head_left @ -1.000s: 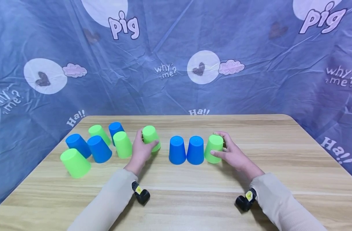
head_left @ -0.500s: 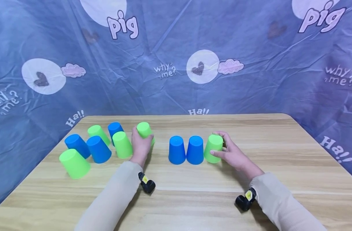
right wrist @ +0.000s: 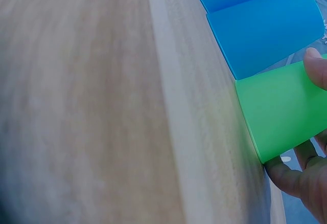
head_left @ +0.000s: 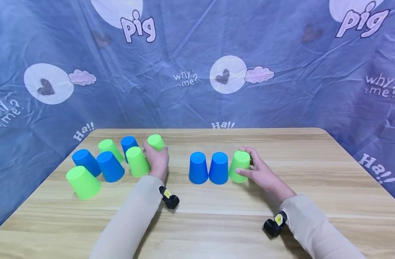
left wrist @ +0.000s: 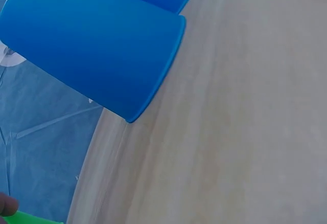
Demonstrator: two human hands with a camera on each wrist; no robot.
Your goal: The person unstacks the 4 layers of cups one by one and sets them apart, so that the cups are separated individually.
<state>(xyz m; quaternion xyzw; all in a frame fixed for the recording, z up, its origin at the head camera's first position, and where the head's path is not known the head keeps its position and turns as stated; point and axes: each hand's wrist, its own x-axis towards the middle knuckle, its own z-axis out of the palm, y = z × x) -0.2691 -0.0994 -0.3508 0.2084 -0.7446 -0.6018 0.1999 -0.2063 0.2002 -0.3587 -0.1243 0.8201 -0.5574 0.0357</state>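
At the back of the table, my left hand (head_left: pixel 157 160) grips an upside-down green cup (head_left: pixel 156 141), whose lower part the hand hides. Only a fingertip and a sliver of that cup (left wrist: pixel 31 219) show in the left wrist view. My right hand (head_left: pixel 261 173) holds another upturned green cup (head_left: pixel 238 166), thumb on the near side and fingers round the far side. This cup stands at the right end of a row, beside a blue cup (head_left: pixel 218 169) and a second blue cup (head_left: pixel 198 169). In the right wrist view, the held green cup (right wrist: pixel 278 111) stands on the table against its blue neighbour.
More upturned cups stand to the left: a green cup (head_left: pixel 137 162) right beside my left hand, a blue cup (head_left: pixel 128 144) behind it, and several further green and blue ones. A printed blue cloth (head_left: pixel 184 100) hangs behind the wooden table (head_left: pixel 210 223).
My left hand has carried its green cup leftward and toward the back, away from the blue pair and closer to the left group. My right hand stays on its cup.
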